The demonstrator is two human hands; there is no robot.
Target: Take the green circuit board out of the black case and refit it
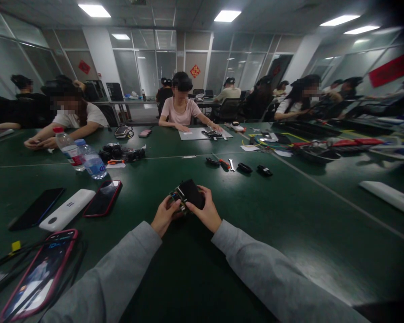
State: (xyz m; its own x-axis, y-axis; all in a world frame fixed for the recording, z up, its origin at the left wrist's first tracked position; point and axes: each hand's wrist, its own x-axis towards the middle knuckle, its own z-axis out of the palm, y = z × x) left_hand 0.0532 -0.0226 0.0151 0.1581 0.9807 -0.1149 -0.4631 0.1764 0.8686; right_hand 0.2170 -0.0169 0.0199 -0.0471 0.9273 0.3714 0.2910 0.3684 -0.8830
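Both of my hands hold a small electronic device in front of me, above the green table. It has a circuit board (178, 196) with small parts on its left side and a flat black panel (192, 193) on its right. My left hand (165, 215) is closed on the board side, thumb on its front edge. Fingers of my right hand (207, 210) wrap round the black panel, the thumb across its lower edge. The fingers beneath the device are partly hidden.
Beyond my hands lie a screwdriver (224, 164), a wrench (231, 165) and black pieces (244, 168). To the left are bottles (93, 162), a white power bank (67, 210), phones (103, 199) and cables. A person (182, 110) sits opposite, hands on a grey board (191, 134).
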